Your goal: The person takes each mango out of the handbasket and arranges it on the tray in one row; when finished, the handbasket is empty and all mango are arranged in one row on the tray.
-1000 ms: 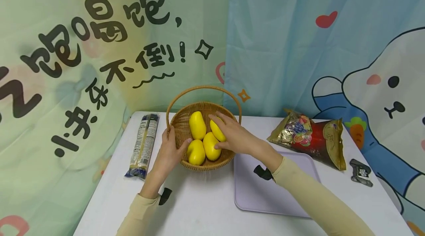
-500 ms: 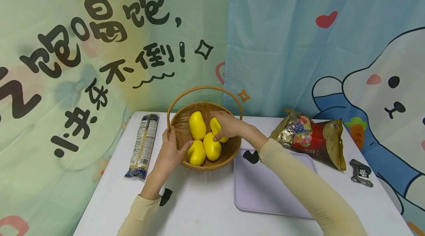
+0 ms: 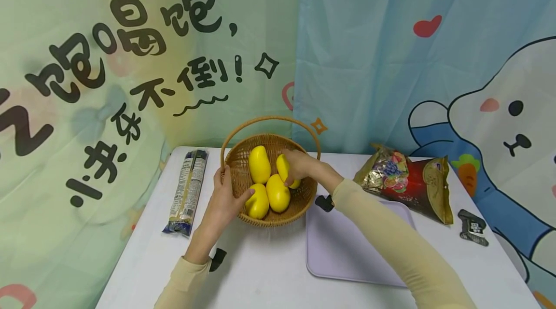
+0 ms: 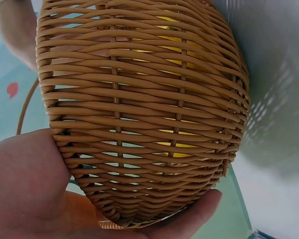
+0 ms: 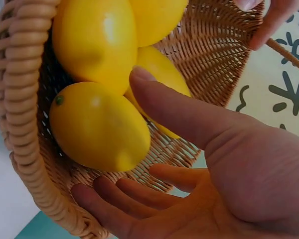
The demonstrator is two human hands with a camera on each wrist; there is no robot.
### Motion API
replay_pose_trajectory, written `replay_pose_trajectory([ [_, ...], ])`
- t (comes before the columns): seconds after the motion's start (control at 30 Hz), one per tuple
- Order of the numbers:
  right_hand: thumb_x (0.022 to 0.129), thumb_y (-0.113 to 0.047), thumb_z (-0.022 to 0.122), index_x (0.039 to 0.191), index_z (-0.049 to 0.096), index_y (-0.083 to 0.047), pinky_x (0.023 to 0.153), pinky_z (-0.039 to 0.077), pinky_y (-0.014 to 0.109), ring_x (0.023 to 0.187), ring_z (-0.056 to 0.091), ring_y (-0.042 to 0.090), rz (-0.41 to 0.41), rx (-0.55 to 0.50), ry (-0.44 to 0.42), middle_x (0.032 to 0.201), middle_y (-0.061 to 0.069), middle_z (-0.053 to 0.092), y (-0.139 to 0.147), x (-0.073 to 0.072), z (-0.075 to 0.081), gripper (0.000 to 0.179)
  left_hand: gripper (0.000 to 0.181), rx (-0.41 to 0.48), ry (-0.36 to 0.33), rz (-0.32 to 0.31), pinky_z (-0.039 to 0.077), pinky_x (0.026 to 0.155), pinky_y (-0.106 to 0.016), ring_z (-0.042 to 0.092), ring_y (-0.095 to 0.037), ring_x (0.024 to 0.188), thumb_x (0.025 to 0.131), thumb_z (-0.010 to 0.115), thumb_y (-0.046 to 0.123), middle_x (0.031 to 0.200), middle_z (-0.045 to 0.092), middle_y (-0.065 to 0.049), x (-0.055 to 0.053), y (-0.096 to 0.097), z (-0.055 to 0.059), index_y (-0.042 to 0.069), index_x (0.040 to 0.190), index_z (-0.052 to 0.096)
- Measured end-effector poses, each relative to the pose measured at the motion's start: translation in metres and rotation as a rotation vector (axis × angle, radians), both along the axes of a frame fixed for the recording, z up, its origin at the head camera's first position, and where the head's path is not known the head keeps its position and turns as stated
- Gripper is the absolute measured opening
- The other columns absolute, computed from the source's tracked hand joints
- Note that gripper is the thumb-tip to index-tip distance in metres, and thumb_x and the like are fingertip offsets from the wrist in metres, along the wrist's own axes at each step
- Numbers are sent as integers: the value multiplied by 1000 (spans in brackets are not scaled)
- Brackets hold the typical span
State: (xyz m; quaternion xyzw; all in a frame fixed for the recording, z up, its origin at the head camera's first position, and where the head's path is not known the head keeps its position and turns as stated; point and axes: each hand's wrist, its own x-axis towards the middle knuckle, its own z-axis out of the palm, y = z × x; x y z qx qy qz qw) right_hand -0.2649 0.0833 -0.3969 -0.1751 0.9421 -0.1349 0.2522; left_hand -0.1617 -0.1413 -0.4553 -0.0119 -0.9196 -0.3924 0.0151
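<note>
A brown wicker basket (image 3: pixel 265 222) with an arched handle holds several yellow mangoes (image 3: pixel 259 164). My left hand (image 3: pixel 224 198) grips its left rim, thumb over the edge. In the left wrist view that hand (image 4: pixel 30 184) wraps the woven side, with mangoes showing through the gaps. My right hand (image 3: pixel 301 166) is inside the basket at the right-hand mango (image 3: pixel 283 168), covering part of it. In the right wrist view its thumb reaches over the mango (image 5: pixel 97 127), while the fairly straight fingers (image 5: pixel 134 191) lie between that fruit and the basket wall.
A lilac tray (image 3: pixel 347 251) lies right of the basket, partly under my right sleeve. Behind it is a gold and red snack bag (image 3: pixel 406 183), with a small black packet (image 3: pixel 472 227) farther right. A long clear package (image 3: pixel 187 193) lies left. Printed curtains (image 3: pixel 347 58) stand behind the table.
My right hand has gone deeper into the basket, from above the right-hand mango to its right side. The basket has shifted slightly right, its handle leaning lower, with my left hand still on the rim.
</note>
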Motion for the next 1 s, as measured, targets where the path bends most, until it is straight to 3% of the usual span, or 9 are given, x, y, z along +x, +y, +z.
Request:
replay_pose_trajectory([
  [0.3,84,-20,85,163,16,-5,124,28,48,153,26,36,-8,9,7,165,18,28,2,-1,-12,106,102,6,20,-7,50,103,-56,47,-52,135,92,76,34,166,5,-28,1,3,1,-5,161,11],
  [0.4,84,-18,85,163,16,-8,123,30,49,154,23,36,-29,-12,9,165,18,29,2,0,-16,105,102,5,29,-7,52,102,-56,48,-51,134,92,76,34,165,6,-27,2,5,2,-5,161,11],
  [0.63,84,-14,84,163,19,-13,108,48,48,148,35,37,-62,-56,27,165,26,21,4,3,-21,103,102,-15,74,-18,54,99,-53,53,-49,130,91,78,32,165,7,-27,4,7,1,-6,160,12],
  [0.8,85,-14,84,163,18,-13,109,47,50,150,31,39,-59,-77,36,165,29,15,5,6,-22,102,102,-22,98,-24,56,97,-52,55,-49,128,91,78,32,164,9,-28,5,8,1,-6,160,13],
  [1.0,84,-14,85,162,22,-11,101,52,48,138,46,42,-47,-120,68,162,33,17,6,9,-24,101,101,-17,92,-17,56,96,-51,55,-48,128,91,77,30,164,8,-28,6,9,0,-7,160,13],
])
